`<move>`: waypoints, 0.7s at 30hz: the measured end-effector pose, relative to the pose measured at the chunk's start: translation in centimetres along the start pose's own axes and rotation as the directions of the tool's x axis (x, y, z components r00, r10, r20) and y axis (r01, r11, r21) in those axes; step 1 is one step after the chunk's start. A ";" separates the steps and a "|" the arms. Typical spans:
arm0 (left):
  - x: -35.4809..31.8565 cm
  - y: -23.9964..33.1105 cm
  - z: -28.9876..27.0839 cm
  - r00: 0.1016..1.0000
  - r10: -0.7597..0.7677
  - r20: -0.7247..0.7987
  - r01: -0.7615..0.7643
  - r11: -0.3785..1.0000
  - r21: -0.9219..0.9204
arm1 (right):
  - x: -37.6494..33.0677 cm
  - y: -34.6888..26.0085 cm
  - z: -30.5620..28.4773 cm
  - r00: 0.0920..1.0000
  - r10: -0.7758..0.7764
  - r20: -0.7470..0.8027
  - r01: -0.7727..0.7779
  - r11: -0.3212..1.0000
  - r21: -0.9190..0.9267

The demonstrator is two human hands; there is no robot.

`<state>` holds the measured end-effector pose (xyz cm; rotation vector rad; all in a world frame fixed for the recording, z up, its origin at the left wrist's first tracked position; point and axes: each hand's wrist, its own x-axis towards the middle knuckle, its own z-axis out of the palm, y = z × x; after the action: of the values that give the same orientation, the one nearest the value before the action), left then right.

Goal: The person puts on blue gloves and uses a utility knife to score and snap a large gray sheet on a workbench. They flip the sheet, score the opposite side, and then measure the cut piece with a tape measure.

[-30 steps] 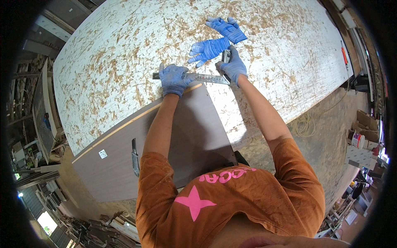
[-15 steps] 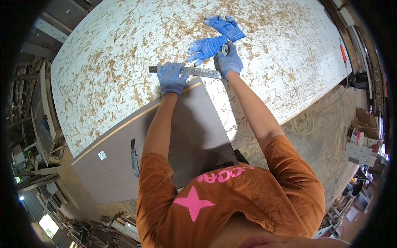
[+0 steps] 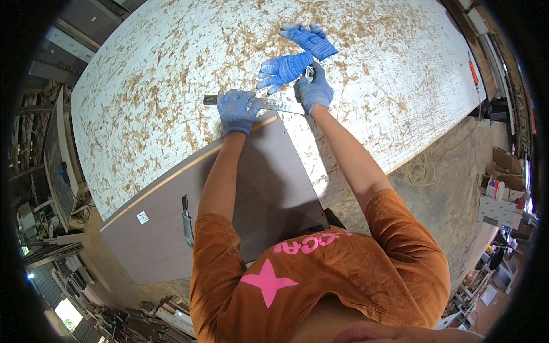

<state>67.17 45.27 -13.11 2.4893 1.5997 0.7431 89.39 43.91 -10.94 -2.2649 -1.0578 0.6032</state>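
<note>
My left hand (image 3: 236, 110), in a blue-grey work glove, is closed over a flat metal strip (image 3: 277, 105) beside the upper corner of a grey-brown panel (image 3: 166, 234). The strip is silvery, with a dark left end showing past my fingers. At its other end my right hand (image 3: 315, 89), gloved alike, is closed around a small object (image 3: 310, 73) with a pale, shiny edge. Most of that object is hidden by the fingers. Just beyond lie two loose blue gloves, the nearer one (image 3: 286, 68) almost touching my right hand and the farther one (image 3: 310, 40) behind it.
A utility knife (image 3: 187, 222) and a small white label (image 3: 142, 217) are on the panel, left of my forearm. The panel overlaps a scuffed white worktable (image 3: 143, 114). An orange-handled tool (image 3: 473, 71) lies by the right edge. Coiled cord (image 3: 421, 170) rests on the floor.
My right hand has shifted slightly left and turned a little, its fingers still closed. My left hand stays on the strip. The whole view has moved slightly.
</note>
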 end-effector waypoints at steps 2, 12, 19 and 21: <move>0.0 0.0 -0.1 1.000 0.012 -0.018 -0.013 0.999 -0.033 | -0.1 0.2 0.2 1.000 -0.009 -0.030 0.011 0.998 0.054; 0.1 -0.1 0.0 0.999 0.026 -0.035 -0.028 0.999 -0.035 | 0.2 -0.2 0.2 0.999 0.013 -0.052 -0.011 0.999 0.036; 0.1 -0.1 -0.1 0.996 0.054 -0.067 -0.055 0.998 -0.015 | 0.4 0.1 0.6 0.999 0.010 -0.044 -0.010 1.000 0.002; 0.2 0.1 -0.2 0.995 0.061 -0.081 -0.063 0.998 -0.023 | 0.4 0.3 0.6 0.999 0.013 -0.045 -0.013 1.000 -0.003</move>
<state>67.23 45.40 -12.82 2.5325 1.5337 0.8760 89.43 44.30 -11.63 -2.2792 -1.0245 0.5537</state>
